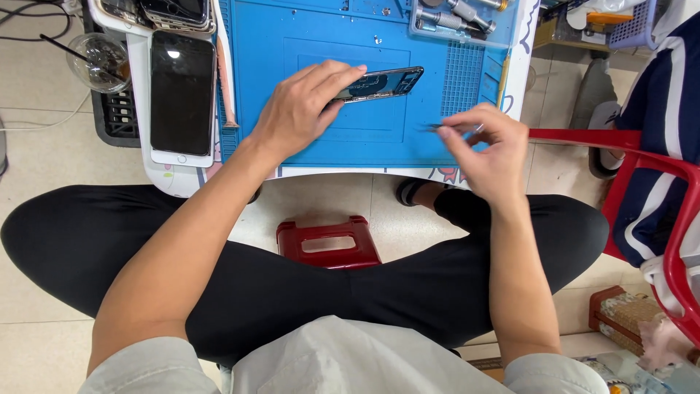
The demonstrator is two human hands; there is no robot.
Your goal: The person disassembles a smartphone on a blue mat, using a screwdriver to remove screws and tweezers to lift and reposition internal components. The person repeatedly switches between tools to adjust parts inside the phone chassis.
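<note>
Black glass marks the whole phone [182, 95] lying flat at the left edge of our bench [175, 179], beside the blue work mat [306, 44]. Our left hand [302, 109] rests on that mat, fingers [343, 73] pressed on the opened phone body [383, 82], which sits tilted near the mat's centre, dark and glossy with a thin metal rim and its inner parts exposed. Further right, our right hand [488, 146] pinches slim tweezers [448, 128] between thumb and fingertips, just above the mat's right edge.
</note>
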